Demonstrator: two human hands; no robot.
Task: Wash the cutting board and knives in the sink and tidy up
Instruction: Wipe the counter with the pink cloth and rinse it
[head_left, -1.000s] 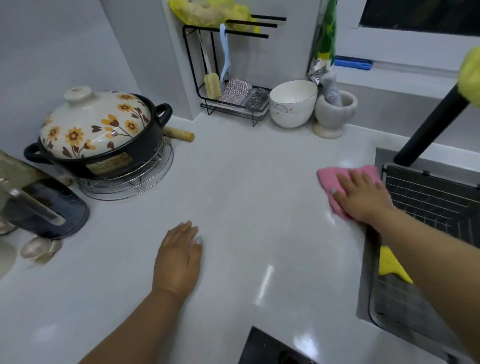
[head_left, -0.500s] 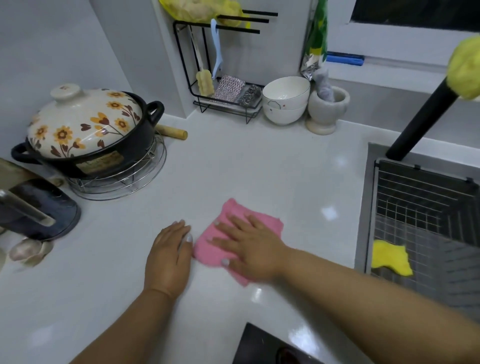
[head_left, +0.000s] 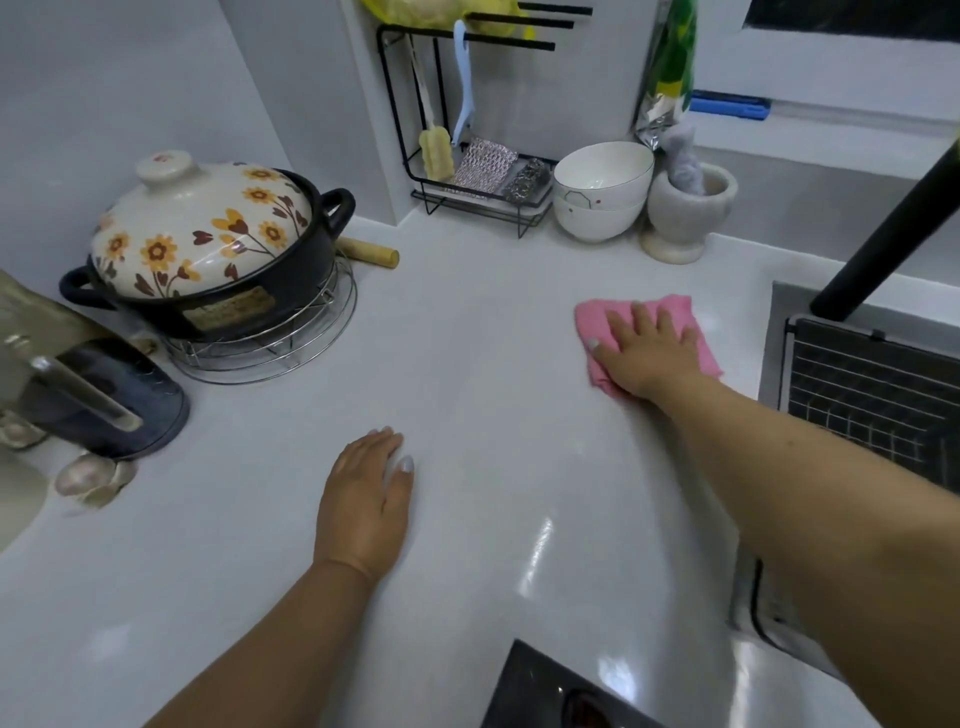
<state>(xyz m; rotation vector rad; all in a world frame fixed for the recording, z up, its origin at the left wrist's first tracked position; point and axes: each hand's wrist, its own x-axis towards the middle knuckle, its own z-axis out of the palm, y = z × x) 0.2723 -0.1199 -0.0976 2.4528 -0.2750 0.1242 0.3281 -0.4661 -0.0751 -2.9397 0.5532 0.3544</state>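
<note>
Much of the scene is cut off or covered at the edges.

The sink (head_left: 878, 395) runs off the right edge, its basin hidden under a wire grid and the right forearm. The pink cloth (head_left: 597, 322) lies partly covered by the right hand (head_left: 649, 353). A black tap (head_left: 893, 228) loses its top at the frame edge. The kettle (head_left: 78, 384) and the dark hob (head_left: 535, 691) are cropped; the label on the pot (head_left: 228, 312) is too blurred to read.

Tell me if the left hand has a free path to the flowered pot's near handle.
Probably yes. The left hand lies flat on bare counter, and nothing stands between it and the pot; the kettle sits off to the side.
</note>
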